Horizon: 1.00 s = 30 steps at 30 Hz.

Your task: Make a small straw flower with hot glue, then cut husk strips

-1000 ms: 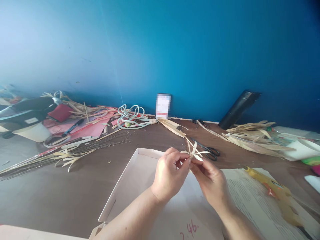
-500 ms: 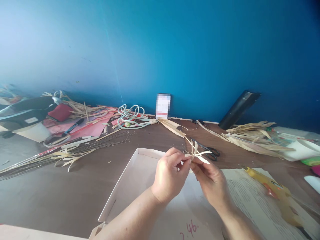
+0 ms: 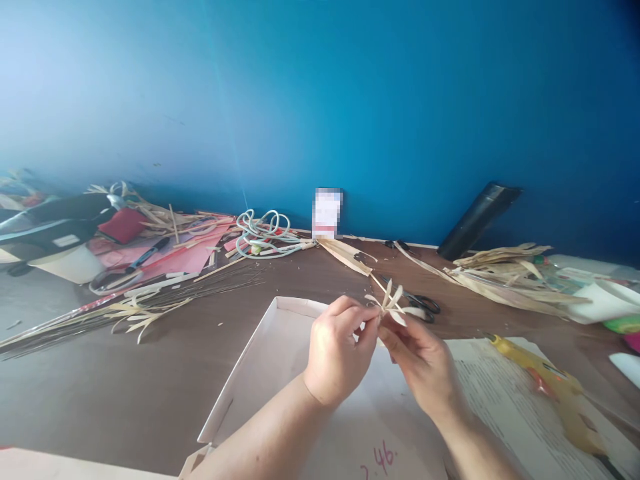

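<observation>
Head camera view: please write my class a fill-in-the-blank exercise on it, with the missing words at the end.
Of the glue gun and the pale strips, the left hand's grip and the right hand's grip are on the ____.
The glue gun is mainly coloured ____.
The handwritten figures in the white box end in ____.
The tilted cylinder is coloured ____.
Missing words: pale strips; yellow; 46; black.

Bare hands, bare forearms
</observation>
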Each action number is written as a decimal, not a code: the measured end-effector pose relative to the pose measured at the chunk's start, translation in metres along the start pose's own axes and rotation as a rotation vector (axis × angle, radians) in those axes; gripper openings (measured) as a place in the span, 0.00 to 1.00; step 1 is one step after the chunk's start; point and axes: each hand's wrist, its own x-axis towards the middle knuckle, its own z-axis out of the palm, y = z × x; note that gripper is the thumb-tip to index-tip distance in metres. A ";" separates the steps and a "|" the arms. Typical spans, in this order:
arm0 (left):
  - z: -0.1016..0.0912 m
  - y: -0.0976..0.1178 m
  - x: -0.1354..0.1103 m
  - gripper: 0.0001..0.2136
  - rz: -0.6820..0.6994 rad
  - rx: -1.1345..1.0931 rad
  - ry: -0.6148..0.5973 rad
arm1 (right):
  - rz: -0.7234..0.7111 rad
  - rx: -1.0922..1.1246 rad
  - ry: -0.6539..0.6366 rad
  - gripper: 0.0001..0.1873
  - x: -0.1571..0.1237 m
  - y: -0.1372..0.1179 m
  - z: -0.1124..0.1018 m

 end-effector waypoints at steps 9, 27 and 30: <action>-0.001 0.002 0.002 0.07 -0.081 0.001 -0.001 | -0.097 -0.087 0.148 0.16 0.002 0.003 -0.005; 0.001 -0.002 -0.003 0.10 0.065 0.101 -0.100 | -0.197 -0.168 0.167 0.05 0.000 0.003 -0.002; 0.000 -0.001 -0.004 0.11 0.058 0.100 -0.111 | -0.221 -0.232 0.190 0.04 0.000 0.002 -0.002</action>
